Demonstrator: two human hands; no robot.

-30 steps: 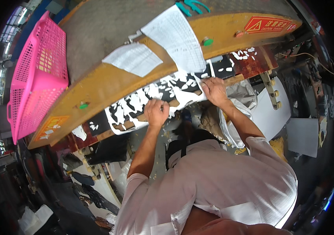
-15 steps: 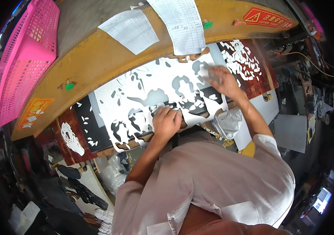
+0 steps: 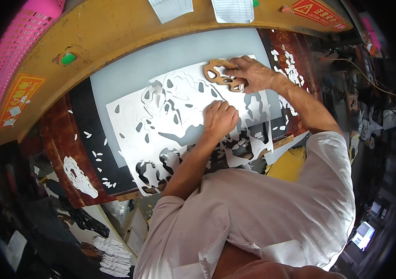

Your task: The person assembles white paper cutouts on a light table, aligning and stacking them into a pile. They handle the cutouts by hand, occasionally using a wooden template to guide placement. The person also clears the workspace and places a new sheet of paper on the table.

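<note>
A white sheet (image 3: pixel 191 114) with many cut-out openings lies over a pale grey board (image 3: pixel 179 49) and hangs past its near edge. On the sheet's far right part lies a flat brown cutting die (image 3: pixel 212 65) with several holes. My right hand (image 3: pixel 254 76) has its fingers closed on the die's right side. My left hand (image 3: pixel 221 118) rests on the middle of the sheet, its fingers curled under; whatever is beneath them is hidden. Small white offcuts lie among the openings near my left forearm.
A yellow machine beam (image 3: pixel 128 35) with a green button (image 3: pixel 68 58) arches across the far side. White scraps (image 3: pixel 291 69) are heaped at the right. At the left lie a white cut piece (image 3: pixel 80 179) and a pink basket (image 3: pixel 19 49).
The sheet has come nearer to me, baring more grey board behind it. My right hand now grips the brown die. My left hand has curled on the sheet. The view has shifted.
</note>
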